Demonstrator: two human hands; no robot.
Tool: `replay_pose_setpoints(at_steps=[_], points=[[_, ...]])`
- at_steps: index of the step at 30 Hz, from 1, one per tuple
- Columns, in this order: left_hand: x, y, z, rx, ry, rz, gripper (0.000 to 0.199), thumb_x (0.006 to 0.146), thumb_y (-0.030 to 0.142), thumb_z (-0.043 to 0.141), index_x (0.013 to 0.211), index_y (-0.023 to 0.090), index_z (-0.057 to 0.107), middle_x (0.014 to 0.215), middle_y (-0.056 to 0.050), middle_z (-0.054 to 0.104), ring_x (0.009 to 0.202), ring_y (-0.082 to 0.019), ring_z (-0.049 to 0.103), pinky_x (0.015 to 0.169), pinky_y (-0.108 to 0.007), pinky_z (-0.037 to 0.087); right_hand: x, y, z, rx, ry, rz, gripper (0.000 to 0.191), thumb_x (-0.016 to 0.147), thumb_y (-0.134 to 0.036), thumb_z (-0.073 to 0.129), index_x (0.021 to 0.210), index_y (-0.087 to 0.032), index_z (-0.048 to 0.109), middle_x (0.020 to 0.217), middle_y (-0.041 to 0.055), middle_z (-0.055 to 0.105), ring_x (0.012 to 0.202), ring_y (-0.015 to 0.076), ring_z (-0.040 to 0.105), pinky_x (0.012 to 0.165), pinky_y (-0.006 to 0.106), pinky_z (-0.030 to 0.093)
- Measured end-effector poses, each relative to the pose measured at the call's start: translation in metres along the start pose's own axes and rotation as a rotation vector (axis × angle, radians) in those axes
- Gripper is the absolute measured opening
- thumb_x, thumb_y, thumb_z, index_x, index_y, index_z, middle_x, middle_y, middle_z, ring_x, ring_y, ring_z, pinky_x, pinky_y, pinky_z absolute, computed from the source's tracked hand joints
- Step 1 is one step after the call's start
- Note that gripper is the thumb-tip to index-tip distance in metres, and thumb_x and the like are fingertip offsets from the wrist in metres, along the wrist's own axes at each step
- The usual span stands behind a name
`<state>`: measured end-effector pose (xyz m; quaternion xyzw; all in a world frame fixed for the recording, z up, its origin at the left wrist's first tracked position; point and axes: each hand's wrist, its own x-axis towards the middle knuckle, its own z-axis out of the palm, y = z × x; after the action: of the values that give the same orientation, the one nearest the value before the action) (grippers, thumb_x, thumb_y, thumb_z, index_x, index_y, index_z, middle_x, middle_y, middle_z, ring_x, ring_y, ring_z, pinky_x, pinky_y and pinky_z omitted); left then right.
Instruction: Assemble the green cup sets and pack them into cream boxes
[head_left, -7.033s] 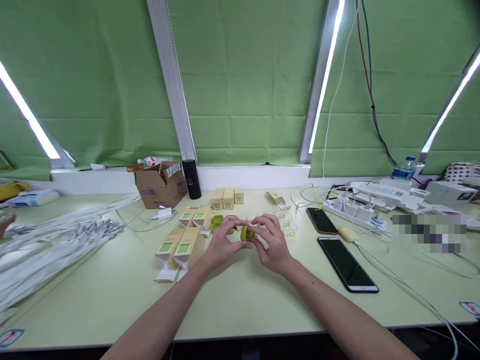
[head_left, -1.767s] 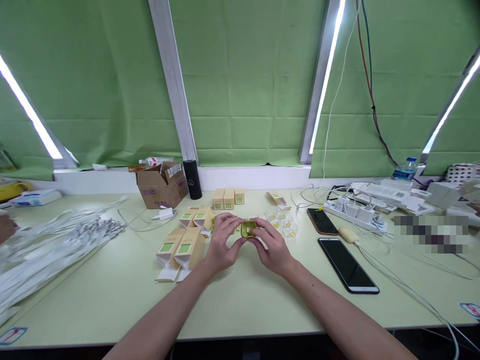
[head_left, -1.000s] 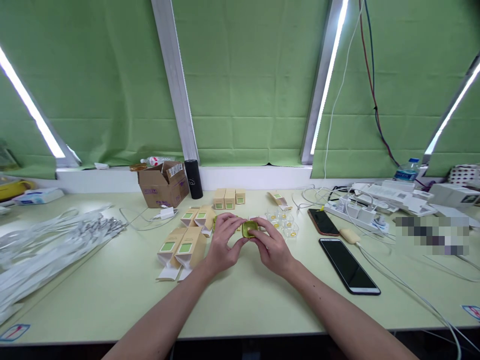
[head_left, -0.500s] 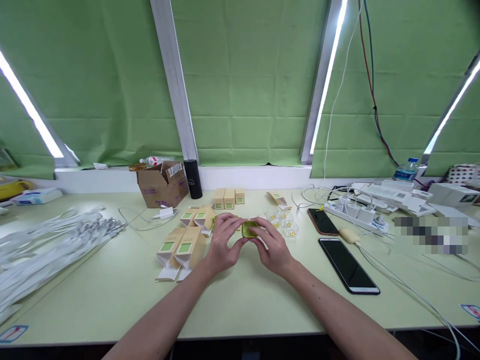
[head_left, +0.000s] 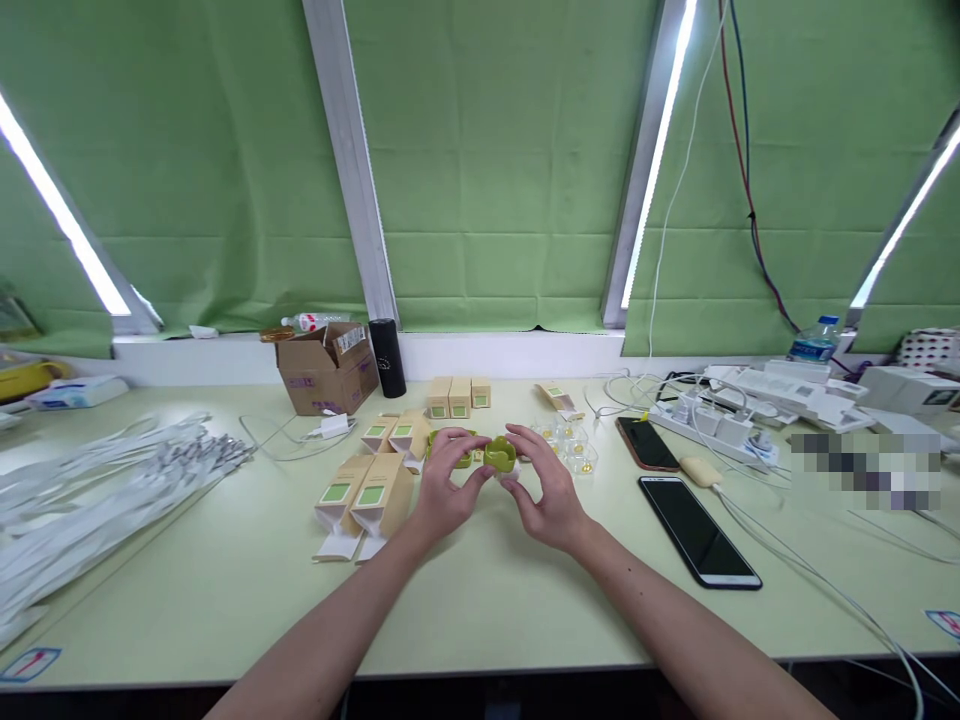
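A small green cup-like piece (head_left: 499,455), hollow with a dipped rim, sits upright between my hands above the table. My left hand (head_left: 448,487) pinches its left side between thumb and fingers. My right hand (head_left: 550,497) closes around its right side, thumb below and fingers above; something pale under the piece is too small to make out. Another green piece (head_left: 461,460) lies behind my left hand, partly hidden. Just past my right hand stand several clear little cups (head_left: 581,459) with yellow centres. Tan boxes with green labels (head_left: 384,493) lie left of my left hand, their white flaps open.
Smaller tan boxes (head_left: 460,398) stand at the back, near a cardboard carton (head_left: 330,375) and a black cylinder (head_left: 387,358). White straps (head_left: 97,490) spread over the left side. Two phones (head_left: 699,530), a power strip (head_left: 712,430) and cables occupy the right.
The green piece has turned in my hands, so its hollow and dipped rim show. My fingers have shifted on it, with the right fingers lifted off its face.
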<state>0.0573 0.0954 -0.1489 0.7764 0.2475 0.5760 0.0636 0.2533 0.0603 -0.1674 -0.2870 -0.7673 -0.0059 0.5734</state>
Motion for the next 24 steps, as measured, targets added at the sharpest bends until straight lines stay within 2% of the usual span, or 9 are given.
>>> replay_pose_setpoints(at_steps=[5, 9, 13, 17, 20, 22, 24], points=[[0.0014, -0.0018, -0.0005, -0.090, 0.007, -0.145, 0.026, 0.096, 0.043, 0.069, 0.093, 0.018, 0.074, 0.091, -0.006, 0.068, 0.078, -0.017, 0.066, 0.069, -0.030, 0.058, -0.0010, 0.0011, 0.0029, 0.009, -0.008, 0.015, 0.058, 0.096, -0.009, 0.055, 0.151, -0.024, 0.046, 0.148, 0.0184, 0.057, 0.139, 0.0317, 0.057, 0.100, 0.049, 0.061], [0.0035, 0.0006, -0.0014, -0.099, -0.018, -0.183, 0.036, 0.097, 0.047, 0.066, 0.076, 0.019, 0.068, 0.076, -0.003, 0.067, 0.071, -0.016, 0.064, 0.066, -0.027, 0.053, 0.0004, 0.0004, 0.0043, 0.027, 0.006, 0.019, 0.057, 0.096, -0.009, 0.055, 0.150, -0.026, 0.048, 0.144, 0.0175, 0.060, 0.124, 0.0290, 0.066, 0.092, 0.045, 0.064], [0.0038, 0.0021, -0.0010, -0.124, -0.050, -0.207, 0.044, 0.099, 0.049, 0.063, 0.067, 0.020, 0.064, 0.067, -0.001, 0.064, 0.064, -0.015, 0.062, 0.063, -0.027, 0.050, 0.0005, -0.0011, 0.0056, 0.070, 0.002, 0.036, 0.052, 0.096, -0.010, 0.057, 0.145, -0.026, 0.053, 0.141, 0.0161, 0.063, 0.113, 0.0264, 0.070, 0.089, 0.043, 0.064], [0.0025, 0.0021, 0.0001, -0.141, -0.092, -0.271, 0.047, 0.102, 0.049, 0.057, 0.065, 0.020, 0.062, 0.066, -0.001, 0.063, 0.063, -0.016, 0.061, 0.063, -0.028, 0.048, 0.0005, -0.0030, 0.0057, 0.141, -0.013, 0.119, 0.049, 0.093, -0.014, 0.061, 0.141, -0.025, 0.058, 0.134, 0.0140, 0.067, 0.095, 0.0225, 0.069, 0.079, 0.038, 0.063], [0.0014, 0.0017, 0.0007, -0.124, -0.129, -0.298, 0.048, 0.105, 0.045, 0.050, 0.065, 0.020, 0.061, 0.068, -0.002, 0.062, 0.067, -0.016, 0.060, 0.067, -0.029, 0.049, 0.0017, -0.0034, 0.0040, 0.215, -0.021, 0.218, 0.046, 0.092, -0.017, 0.063, 0.137, -0.027, 0.062, 0.124, 0.0106, 0.070, 0.090, 0.0212, 0.065, 0.076, 0.037, 0.059], [0.0008, 0.0010, 0.0003, -0.089, -0.120, -0.298, 0.039, 0.105, 0.040, 0.050, 0.075, 0.020, 0.065, 0.078, -0.004, 0.064, 0.076, -0.018, 0.062, 0.072, -0.031, 0.051, 0.0027, -0.0027, 0.0024, 0.267, -0.016, 0.283, 0.042, 0.094, -0.022, 0.064, 0.136, -0.028, 0.064, 0.121, 0.0093, 0.070, 0.092, 0.0214, 0.063, 0.077, 0.036, 0.057], [0.0003, 0.0001, -0.0009, -0.061, -0.104, -0.272, 0.019, 0.101, 0.034, 0.057, 0.098, 0.020, 0.069, 0.098, -0.008, 0.067, 0.092, -0.021, 0.064, 0.082, -0.034, 0.053, 0.0034, -0.0013, 0.0010, 0.313, -0.007, 0.326, 0.040, 0.096, -0.029, 0.065, 0.136, -0.028, 0.064, 0.120, 0.0092, 0.069, 0.094, 0.0221, 0.063, 0.078, 0.036, 0.056]])
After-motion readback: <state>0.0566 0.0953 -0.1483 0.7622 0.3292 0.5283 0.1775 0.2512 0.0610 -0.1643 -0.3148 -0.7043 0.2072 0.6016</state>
